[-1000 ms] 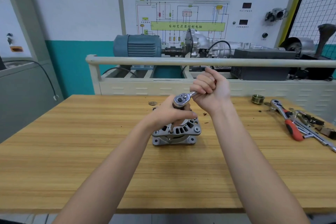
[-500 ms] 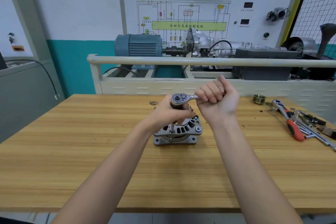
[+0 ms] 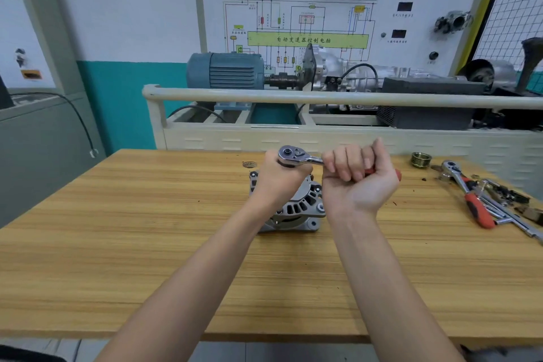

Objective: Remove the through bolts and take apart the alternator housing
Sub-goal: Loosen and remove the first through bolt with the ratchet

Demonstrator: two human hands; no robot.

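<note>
Silver alternator [image 3: 296,209] sits mid-bench on the wooden table [image 3: 117,244], partly hidden by both hands. Ratchet wrench [image 3: 296,156] above it, head on top. Left hand [image 3: 279,182] wraps under the ratchet head, curled around it; right hand [image 3: 358,176] fists the red handle. Brass pulley [image 3: 420,159] and spare red-handled ratchet [image 3: 467,194] lie far right.

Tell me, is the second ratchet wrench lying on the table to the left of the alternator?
No, the spare ratchet wrench lies right of the alternator.
</note>
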